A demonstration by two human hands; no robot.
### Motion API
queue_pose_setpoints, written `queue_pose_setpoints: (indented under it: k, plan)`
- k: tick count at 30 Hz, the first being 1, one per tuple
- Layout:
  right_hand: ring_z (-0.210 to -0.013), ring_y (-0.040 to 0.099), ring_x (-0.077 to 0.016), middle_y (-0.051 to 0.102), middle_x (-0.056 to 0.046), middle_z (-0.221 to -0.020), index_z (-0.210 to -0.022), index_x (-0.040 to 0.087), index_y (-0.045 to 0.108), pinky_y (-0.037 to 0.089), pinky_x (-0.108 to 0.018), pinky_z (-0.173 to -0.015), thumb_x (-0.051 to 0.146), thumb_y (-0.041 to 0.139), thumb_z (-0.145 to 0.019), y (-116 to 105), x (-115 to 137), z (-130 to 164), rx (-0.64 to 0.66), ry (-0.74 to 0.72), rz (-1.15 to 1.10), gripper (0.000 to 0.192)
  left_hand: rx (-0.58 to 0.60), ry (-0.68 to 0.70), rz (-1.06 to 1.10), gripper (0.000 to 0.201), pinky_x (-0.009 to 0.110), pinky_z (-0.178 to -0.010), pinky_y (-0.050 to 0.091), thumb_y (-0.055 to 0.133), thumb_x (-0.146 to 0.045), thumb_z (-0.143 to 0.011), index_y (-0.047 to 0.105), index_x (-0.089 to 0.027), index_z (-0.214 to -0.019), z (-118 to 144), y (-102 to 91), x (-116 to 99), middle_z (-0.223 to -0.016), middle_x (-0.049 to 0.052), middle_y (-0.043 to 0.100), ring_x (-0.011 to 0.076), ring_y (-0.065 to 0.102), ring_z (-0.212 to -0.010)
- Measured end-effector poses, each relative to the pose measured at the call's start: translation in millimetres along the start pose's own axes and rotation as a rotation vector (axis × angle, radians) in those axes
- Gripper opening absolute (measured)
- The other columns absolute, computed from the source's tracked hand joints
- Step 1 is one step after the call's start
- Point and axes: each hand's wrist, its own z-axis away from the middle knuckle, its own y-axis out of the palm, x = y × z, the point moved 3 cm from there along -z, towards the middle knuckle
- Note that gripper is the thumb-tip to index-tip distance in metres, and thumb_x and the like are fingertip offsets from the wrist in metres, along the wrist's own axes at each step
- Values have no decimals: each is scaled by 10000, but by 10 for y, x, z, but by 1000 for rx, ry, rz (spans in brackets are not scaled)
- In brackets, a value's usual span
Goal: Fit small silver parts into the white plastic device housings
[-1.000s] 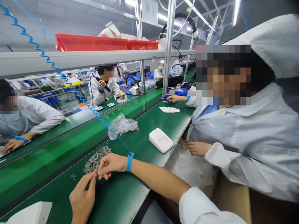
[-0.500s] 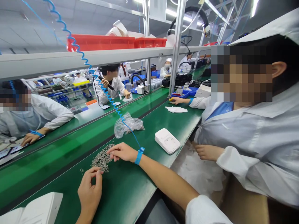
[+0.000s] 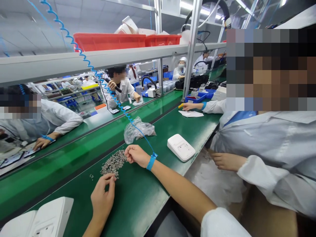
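Observation:
A loose pile of small grey metal pieces [image 3: 113, 163], which look like screws, lies on the green bench. My left hand [image 3: 103, 196] is at the near edge of the pile, thumb and forefinger pinched together; any tiny piece between them is too small to make out. At the right edge of the pile is my right hand [image 3: 138, 156], its fingers curled and closed, their contents hidden. A blue wrist strap [image 3: 151, 161] with a coiled cord circles my right wrist. Behind the pile sits a clear plastic bag [image 3: 138, 129] holding more small pieces.
A white plastic device [image 3: 181, 147] rests to the right, and more white housings [image 3: 53, 217] stand at the lower left. A co-worker [image 3: 266, 141] sits close on my right, one hand near a white sheet [image 3: 191, 114]. Red bins [image 3: 111, 41] are on the shelf overhead.
My right hand has drawn its fingers in, from reaching over the pile to curled at its right edge. My left hand keeps its pinch. The view has shifted slightly.

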Motion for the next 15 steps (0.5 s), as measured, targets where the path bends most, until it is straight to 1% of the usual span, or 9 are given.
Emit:
queue_pose_setpoints:
  k: [2, 4, 6, 8, 10, 11, 13, 15]
  plan:
    - [-465, 520, -69, 518, 46, -615, -754, 165, 531, 385, -176, -448, 99, 447, -793, -61, 48, 25, -38, -27, 47, 113, 14, 19, -5, 243, 219, -715, 535, 570, -333, -961, 653, -210, -768, -13, 12, -24, -917, 25, 756, 147, 722, -837]
    - [-499, 580, -87, 566, 31, -637, -761, 160, 558, 421, -182, -466, 80, 458, -787, -163, 134, 128, -57, -69, 114, 130, 31, 51, -11, 231, 207, -682, 539, 567, -344, -967, 673, -213, -808, -25, 19, -44, -891, 16, 757, 137, 725, -786]
    - [-531, 622, -102, 621, 14, -670, -784, 152, 598, 450, -189, -489, 61, 484, -776, -336, 246, 318, -73, -112, 190, 146, 42, 110, -15, 226, 204, -667, 549, 563, -369, -970, 690, -220, -856, -24, 22, -50, -885, 11, 761, 138, 732, -761]
    - [-563, 646, -106, 673, -3, -731, -848, 148, 643, 469, -192, -520, 62, 503, -788, -600, 376, 581, -140, -179, 335, 174, 55, 194, 3, 231, 213, -695, 572, 565, -399, -965, 701, -230, -885, -4, 42, -39, -903, 10, 769, 155, 746, -786]
    - [-597, 661, -107, 702, -10, -759, -924, 149, 678, 483, -197, -569, 85, 498, -830, -933, 497, 880, -284, -251, 545, 212, 106, 262, 62, 236, 230, -728, 596, 573, -435, -953, 710, -246, -923, 28, 114, -26, -923, 9, 777, 175, 756, -806]
    - [-611, 667, -112, 705, -8, -743, -949, 151, 692, 489, -203, -597, 101, 490, -855, -1106, 542, 1028, -377, -274, 665, 229, 137, 271, 106, 239, 238, -726, 605, 572, -448, -950, 710, -253, -967, 43, 174, -30, -931, 11, 781, 182, 759, -802]
    - [-655, 681, -133, 708, -12, -709, -955, 161, 716, 498, -225, -665, 141, 479, -901, -1424, 588, 1293, -590, -292, 915, 244, 204, 238, 206, 252, 240, -690, 614, 551, -432, -960, 685, -255, -1078, 61, 334, -94, -933, 14, 784, 178, 757, -753]
    - [-789, 702, -179, 742, -56, -809, -961, 164, 735, 505, -266, -761, 184, 480, -931, -1639, 566, 1480, -770, -292, 1123, 257, 263, 186, 287, 244, 238, -652, 608, 484, -357, -985, 651, -240, -1119, 61, 513, -250, -915, 22, 777, 161, 742, -707]
